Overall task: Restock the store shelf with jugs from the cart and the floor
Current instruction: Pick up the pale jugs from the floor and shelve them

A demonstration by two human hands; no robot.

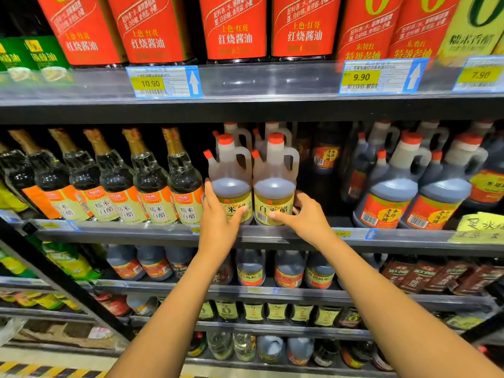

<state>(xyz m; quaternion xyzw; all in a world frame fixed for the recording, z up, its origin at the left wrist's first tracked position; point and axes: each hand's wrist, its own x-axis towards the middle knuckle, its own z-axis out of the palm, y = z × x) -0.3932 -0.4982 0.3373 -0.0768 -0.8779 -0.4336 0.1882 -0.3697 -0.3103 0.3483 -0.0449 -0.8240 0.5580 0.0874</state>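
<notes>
Two clear jugs stand side by side at the shelf edge [272, 236]. Gripping the left jug [231, 184], the left hand [218, 216] wraps its label; the right hand [305, 216] clasps the right jug [274, 186] low, just beside it.

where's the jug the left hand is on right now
In the head view, the pale jug stands mid-frame at the shelf's front edge, between the clear bottles and a matching jug under the right hand.
</notes>
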